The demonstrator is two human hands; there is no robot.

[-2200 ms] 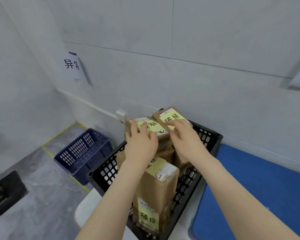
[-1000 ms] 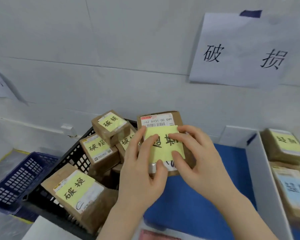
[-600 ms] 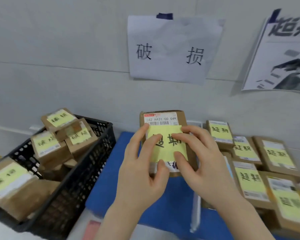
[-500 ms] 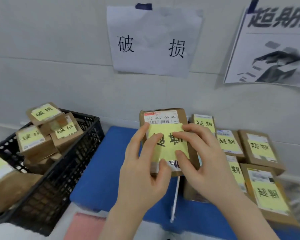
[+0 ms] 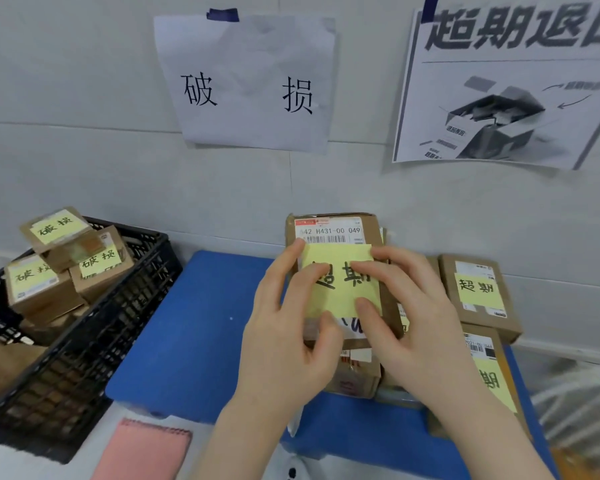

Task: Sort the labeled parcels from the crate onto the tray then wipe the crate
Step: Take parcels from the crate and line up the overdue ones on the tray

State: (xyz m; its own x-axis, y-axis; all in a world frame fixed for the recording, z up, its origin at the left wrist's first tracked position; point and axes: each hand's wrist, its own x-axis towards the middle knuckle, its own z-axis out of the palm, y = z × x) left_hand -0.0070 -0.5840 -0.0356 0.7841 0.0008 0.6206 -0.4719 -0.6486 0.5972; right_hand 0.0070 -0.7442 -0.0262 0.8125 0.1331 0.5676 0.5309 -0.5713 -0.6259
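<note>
1. Above the right half of the flat blue tray (image 5: 194,323), close to the grey wall: one brown cardboard parcel (image 5: 333,230) with a white barcode label at the top and a yellow handwritten note across its face. The face is turned up toward the person.
2. Left hand (image 5: 284,341): holds the parcel's left side. The fingers are apart and lightly bent, laid along the edge and on the note, with the thumb pressed at the note's lower corner.
3. Right hand (image 5: 420,334): holds the right side. The fingers are spread over the note, with the thumb just beside the left thumb.
4. Whether the held parcel touches those beneath it cannot be told.
5. Sorted brown parcels (image 5: 478,292), several, yellow-noted: they lie flat on the tray's right part, some partly hidden by the hands.
6. Black lattice plastic crate (image 5: 94,323): it stands just left of the tray and holds stacked brown boxes (image 5: 59,233) with yellow notes, which rise above its rim.
7. Pink cloth (image 5: 146,452): it lies flat on the white surface in front of the tray.
8. White paper sheet (image 5: 250,81), two black characters: it is taped to the wall, with a printed poster (image 5: 506,88) to its right.
</note>
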